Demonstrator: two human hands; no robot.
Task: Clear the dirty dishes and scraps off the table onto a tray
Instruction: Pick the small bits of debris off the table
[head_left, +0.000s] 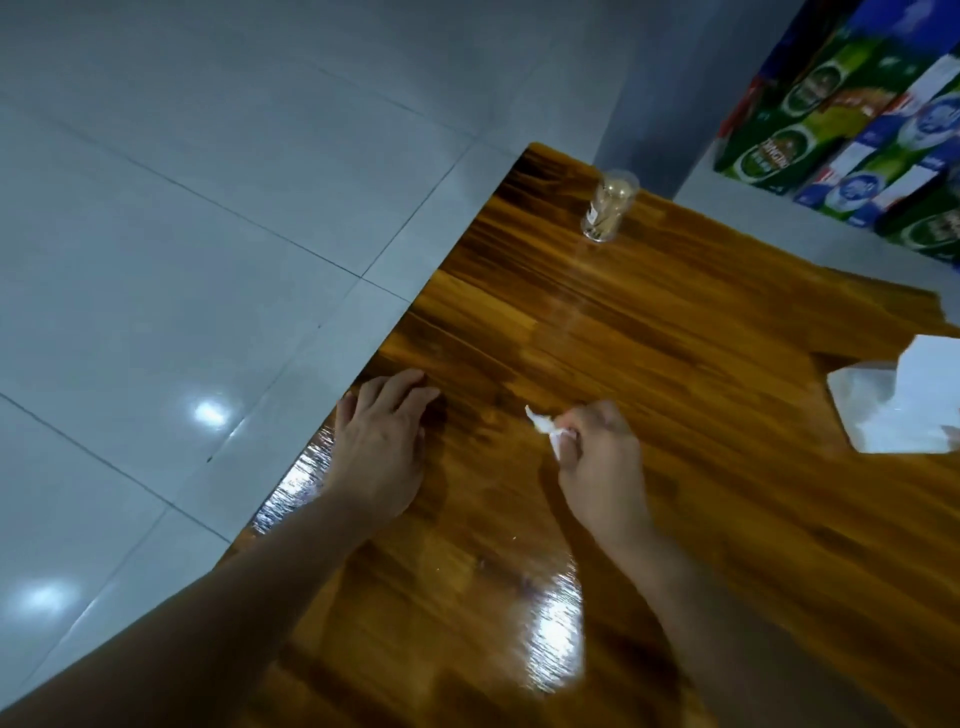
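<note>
A small eatery or shop: stacked beer cartons (810, 109), a toothpick jar (609, 206) on a glossy wooden table (675, 332).

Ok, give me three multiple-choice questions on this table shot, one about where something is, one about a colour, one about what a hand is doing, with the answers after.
1. Where does the clear toothpick jar stand?
A. near the table's far corner
B. beside the left hand
C. on the floor

2. What colour is the crumpled tissue?
A. green
B. white
C. brown

3. What is the right hand doing?
A. lying flat
B. hanging off the edge
C. gripping the tissue

Answers: 1 A, the jar stands far beyond both hands. 2 B, it shows white against the wood. 3 C, its fingers curl round the tissue, while the left hand rests flat.
</note>
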